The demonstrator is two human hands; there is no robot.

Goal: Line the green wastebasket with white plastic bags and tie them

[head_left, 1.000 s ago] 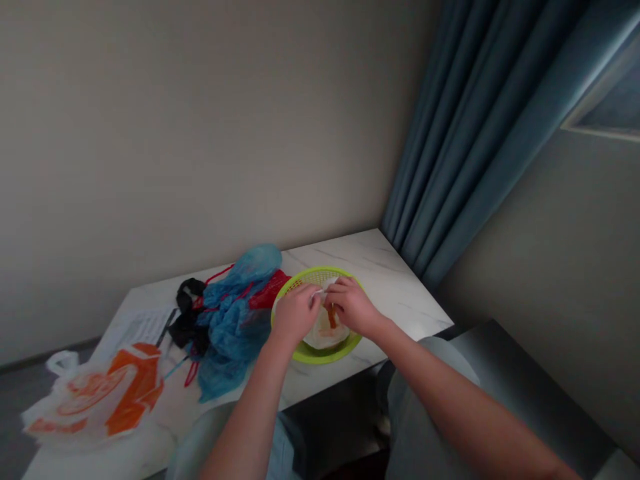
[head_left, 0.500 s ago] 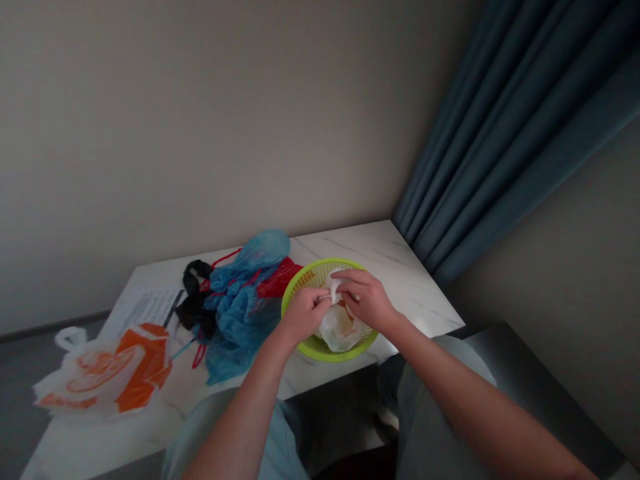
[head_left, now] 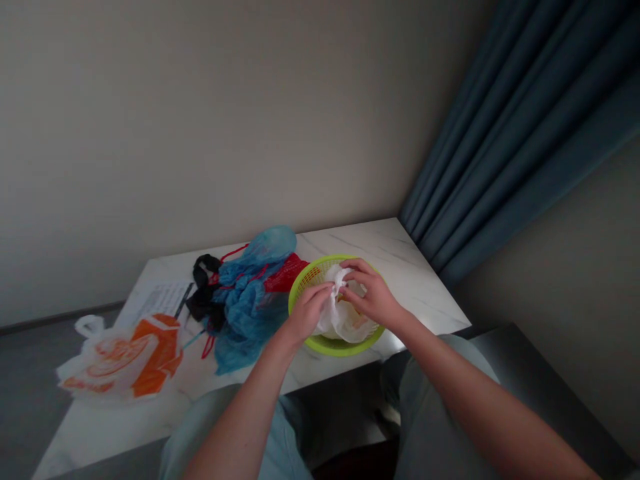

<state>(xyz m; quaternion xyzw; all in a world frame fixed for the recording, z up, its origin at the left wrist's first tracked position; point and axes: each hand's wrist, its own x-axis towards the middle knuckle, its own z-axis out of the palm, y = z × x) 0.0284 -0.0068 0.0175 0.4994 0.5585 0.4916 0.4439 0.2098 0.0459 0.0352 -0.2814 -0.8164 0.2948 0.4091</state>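
A white plastic bag with some orange marking lies in a yellow-green plastic basket on the table. My left hand pinches the gathered top of this bag from the left. From the right, my right hand has its thumb and fingers closed on the same bunched part, close to the left fingertips. The bag's top is twisted together between both hands, and its lower part spreads below them inside the basket. The exact form of the twist is too small to make out.
Left of the basket lies a heap of blue plastic bags with red and black ones. A white and orange bag, a printed paper and a pen are further left on the marble-patterned table. A blue curtain hangs right.
The bag's top is now more tightly bunched between my fingers. My left fingers have straightened somewhat. The whole view has shifted slightly.
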